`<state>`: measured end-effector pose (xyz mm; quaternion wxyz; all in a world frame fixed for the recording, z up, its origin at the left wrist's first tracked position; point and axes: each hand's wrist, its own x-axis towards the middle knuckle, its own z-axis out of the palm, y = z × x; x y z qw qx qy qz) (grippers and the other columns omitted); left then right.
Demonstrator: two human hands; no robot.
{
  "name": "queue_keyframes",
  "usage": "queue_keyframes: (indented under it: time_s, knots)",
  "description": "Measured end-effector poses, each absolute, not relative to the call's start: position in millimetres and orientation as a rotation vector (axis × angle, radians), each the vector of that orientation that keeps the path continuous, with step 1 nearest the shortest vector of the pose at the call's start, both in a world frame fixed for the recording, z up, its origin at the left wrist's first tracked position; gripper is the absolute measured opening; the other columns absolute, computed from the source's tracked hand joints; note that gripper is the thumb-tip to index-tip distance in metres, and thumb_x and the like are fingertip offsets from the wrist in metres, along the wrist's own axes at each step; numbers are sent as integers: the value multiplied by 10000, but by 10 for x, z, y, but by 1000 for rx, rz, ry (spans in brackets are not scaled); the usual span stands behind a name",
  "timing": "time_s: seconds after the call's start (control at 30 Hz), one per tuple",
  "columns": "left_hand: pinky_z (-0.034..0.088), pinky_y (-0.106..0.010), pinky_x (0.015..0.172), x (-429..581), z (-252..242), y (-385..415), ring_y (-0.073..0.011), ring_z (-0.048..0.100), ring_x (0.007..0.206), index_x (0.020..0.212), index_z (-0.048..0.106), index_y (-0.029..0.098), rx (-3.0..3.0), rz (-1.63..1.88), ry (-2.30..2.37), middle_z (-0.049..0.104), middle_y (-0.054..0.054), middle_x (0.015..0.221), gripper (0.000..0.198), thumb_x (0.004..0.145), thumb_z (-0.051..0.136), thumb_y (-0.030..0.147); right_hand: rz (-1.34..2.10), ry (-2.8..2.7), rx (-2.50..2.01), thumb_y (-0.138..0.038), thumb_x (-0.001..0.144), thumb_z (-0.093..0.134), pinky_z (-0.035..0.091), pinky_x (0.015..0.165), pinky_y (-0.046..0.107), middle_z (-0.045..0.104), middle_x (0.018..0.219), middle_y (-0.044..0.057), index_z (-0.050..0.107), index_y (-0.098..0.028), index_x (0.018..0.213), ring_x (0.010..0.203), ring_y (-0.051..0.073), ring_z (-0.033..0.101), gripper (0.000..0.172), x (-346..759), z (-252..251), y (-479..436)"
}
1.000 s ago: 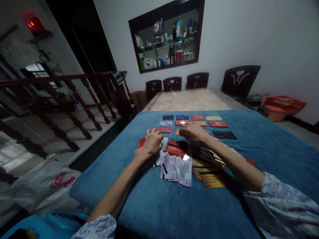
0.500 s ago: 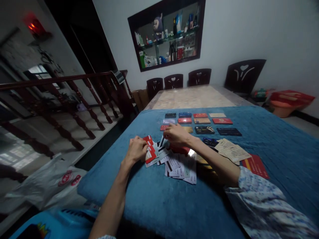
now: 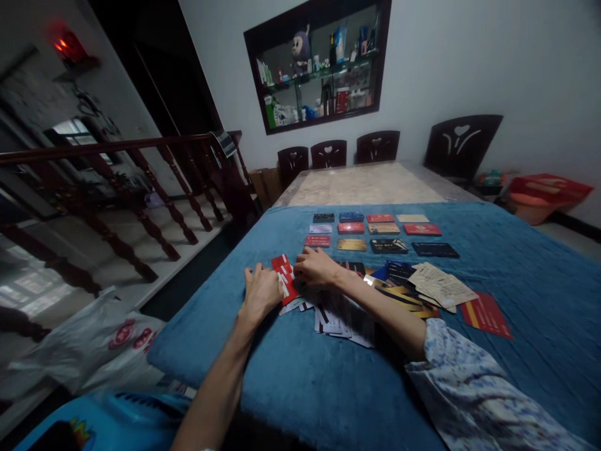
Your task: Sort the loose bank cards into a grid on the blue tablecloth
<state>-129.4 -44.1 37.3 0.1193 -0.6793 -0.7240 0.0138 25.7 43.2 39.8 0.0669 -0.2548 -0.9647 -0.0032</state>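
Several red-and-white cards [image 3: 285, 275] are fanned out between my hands on the blue cloth. My left hand [image 3: 263, 289] is closed on their left edge, with its fingers curled. Close to their right side is my right hand [image 3: 315, 268], its fingers bent and pinched together; whatever they grip is hidden. Below it spreads a loose pile of white cards [image 3: 334, 321], some with dark stripes, partly covered by my right forearm. Black-and-gold cards [image 3: 406, 299] lie beyond that forearm, beside a heap of cream cards [image 3: 441, 285].
Rows of card stacks, among them a gold stack [image 3: 352, 245] and a black stack [image 3: 388, 245], stand farther back on the blue cloth [image 3: 282, 369]. A red card [image 3: 487, 315] lies at right. A wooden railing [image 3: 141, 150] runs along the left, with a plastic bag [image 3: 101, 341] below.
My right hand has moved slightly left and down, towards the red cards; the striped card seen at its fingertips is now hidden. My left hand stays by the red cards, shifted slightly right.
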Motion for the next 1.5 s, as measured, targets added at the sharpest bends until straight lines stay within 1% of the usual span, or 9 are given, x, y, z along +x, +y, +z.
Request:
queue_keyframes:
  time_s: [0.23,0.4,0.53,0.67,0.87,0.97,1.1,1.3,1.5]
  knots:
    - [351,-563,973,-1282,367,-447,-332,503,1149,993,708,193,-2153,-13,-2139,685,-146,1134,284,906,439,219,-22,-2876,-821,-247,889,558,378,819,368,644,1164,90,696,-231,1076,1104,274,472,233,288,335,494]
    - [289,-578,1039,-1396,296,-373,-297,450,1258,1160,654,255,-2434,-184,-2095,635,-71,1292,344,902,444,166,2,-2854,-807,-225,880,525,391,824,381,594,1287,105,651,-233,1206,1147,290,434,349,300,277,523]
    - [263,-551,1070,-1439,292,-338,-272,401,1320,1105,686,287,-2566,-241,-2061,666,-27,1263,366,884,450,115,60,-2887,-745,-167,825,537,383,851,390,546,1394,81,596,-241,1296,1195,293,401,480,309,266,509]
    - [318,-485,1036,-1467,371,-349,-264,467,1237,1104,712,259,-2436,-365,-2133,673,-54,1242,362,833,518,118,117,-2943,-684,-124,768,554,369,870,413,541,1415,93,556,-241,1355,1206,302,392,599,312,264,500]
    - [382,-440,957,-1497,418,-389,-271,551,1081,932,741,209,-2373,-259,-2187,708,-67,1063,228,806,566,283,63,-2966,-672,-135,768,570,340,876,422,579,1379,81,612,-244,1293,1211,313,391,538,323,254,510]
    - [407,-439,914,-1479,400,-406,-288,555,1060,917,722,199,-2395,-147,-2156,694,-79,1027,264,792,570,375,91,-2947,-631,-145,790,558,341,862,410,576,1385,79,593,-235,1314,1198,300,402,533,320,276,494]
    - [425,-472,902,-1443,390,-424,-323,537,1079,992,689,188,-2370,-55,-2143,661,-109,1082,367,763,585,455,153,-2941,-567,-192,845,532,334,872,426,622,1330,82,644,-238,1245,1167,297,424,418,309,290,468]
    - [432,-479,911,-1412,409,-438,-326,530,1083,983,668,179,-2403,-14,-2141,639,-124,1092,331,777,561,414,156,-2938,-557,-198,824,567,331,859,414,655,1267,76,694,-229,1125,1165,297,423,328,314,275,460]
    - [438,-455,881,-1404,408,-429,-317,549,1040,933,646,178,-2394,-37,-2143,651,-120,1041,266,750,555,350,167,-2895,-504,-214,835,575,326,829,393,676,1197,83,698,-226,1127,1115,288,440,317,313,240,497]
